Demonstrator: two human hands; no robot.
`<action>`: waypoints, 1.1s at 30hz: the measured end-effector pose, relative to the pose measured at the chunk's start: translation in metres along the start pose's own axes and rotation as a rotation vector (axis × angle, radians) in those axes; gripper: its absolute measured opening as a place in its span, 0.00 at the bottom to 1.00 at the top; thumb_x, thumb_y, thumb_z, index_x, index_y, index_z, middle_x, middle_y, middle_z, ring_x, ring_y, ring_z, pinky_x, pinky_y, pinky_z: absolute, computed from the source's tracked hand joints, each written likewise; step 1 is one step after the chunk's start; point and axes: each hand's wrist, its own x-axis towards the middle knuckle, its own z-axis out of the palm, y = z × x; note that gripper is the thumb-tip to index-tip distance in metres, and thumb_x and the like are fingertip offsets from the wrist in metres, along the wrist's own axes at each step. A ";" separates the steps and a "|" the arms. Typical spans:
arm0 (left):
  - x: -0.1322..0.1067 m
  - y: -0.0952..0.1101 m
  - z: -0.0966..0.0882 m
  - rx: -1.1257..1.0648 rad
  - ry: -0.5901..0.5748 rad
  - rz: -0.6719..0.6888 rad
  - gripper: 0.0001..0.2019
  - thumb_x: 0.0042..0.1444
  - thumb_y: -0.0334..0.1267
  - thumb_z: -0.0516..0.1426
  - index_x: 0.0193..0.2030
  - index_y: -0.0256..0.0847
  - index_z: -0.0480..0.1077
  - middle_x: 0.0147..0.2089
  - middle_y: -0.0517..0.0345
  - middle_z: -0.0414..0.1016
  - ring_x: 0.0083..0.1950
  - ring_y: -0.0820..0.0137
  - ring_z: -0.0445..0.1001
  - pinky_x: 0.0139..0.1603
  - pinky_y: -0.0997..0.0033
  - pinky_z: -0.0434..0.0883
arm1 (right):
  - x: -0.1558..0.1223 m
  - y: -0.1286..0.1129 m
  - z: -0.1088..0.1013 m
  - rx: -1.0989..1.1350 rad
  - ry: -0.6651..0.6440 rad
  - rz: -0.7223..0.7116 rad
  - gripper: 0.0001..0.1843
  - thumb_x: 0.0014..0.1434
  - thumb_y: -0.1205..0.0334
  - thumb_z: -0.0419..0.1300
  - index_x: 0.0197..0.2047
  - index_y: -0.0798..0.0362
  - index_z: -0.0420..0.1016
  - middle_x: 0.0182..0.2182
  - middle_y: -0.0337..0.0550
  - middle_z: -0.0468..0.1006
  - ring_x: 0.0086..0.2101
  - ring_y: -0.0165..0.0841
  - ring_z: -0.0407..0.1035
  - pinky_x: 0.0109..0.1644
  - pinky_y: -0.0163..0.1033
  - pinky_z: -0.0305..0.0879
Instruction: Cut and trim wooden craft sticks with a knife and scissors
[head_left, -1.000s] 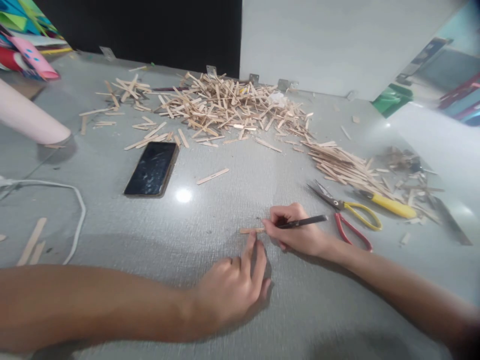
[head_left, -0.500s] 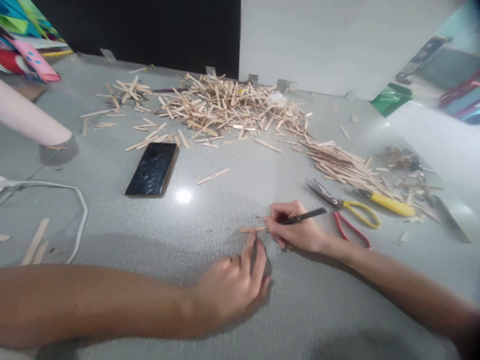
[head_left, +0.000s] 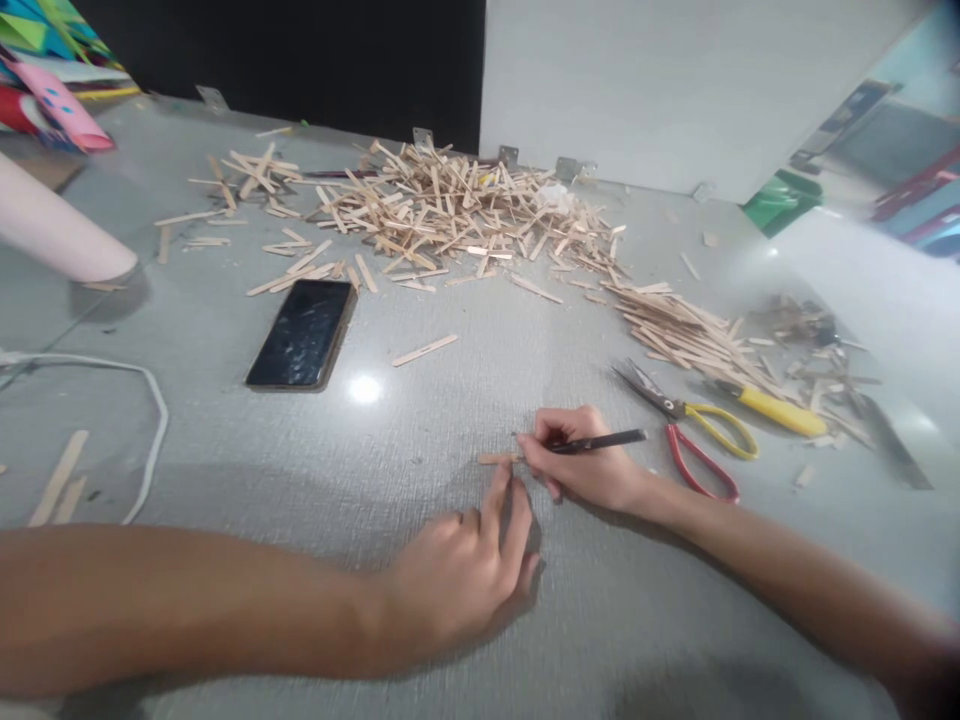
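Left hand (head_left: 461,575), loosely curled, pins a wooden stick (head_left: 495,459); right hand (head_left: 581,465) grips a black pen (head_left: 600,441).

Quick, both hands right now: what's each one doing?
Left hand: open, pressing down a short wooden stick.
Right hand: closed on a black pen, tip at that stick.

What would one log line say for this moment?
left hand: index finger on short pale wooden stick | right hand: holds thin black pen-like tool, tip at stick | surface: grey table
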 end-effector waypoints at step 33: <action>0.000 0.001 0.000 0.009 -0.006 -0.002 0.26 0.71 0.41 0.50 0.57 0.18 0.78 0.56 0.17 0.81 0.22 0.63 0.79 0.19 0.67 0.74 | 0.000 -0.004 0.002 -0.042 0.003 -0.017 0.23 0.70 0.55 0.63 0.24 0.49 0.62 0.13 0.30 0.67 0.13 0.24 0.60 0.18 0.31 0.53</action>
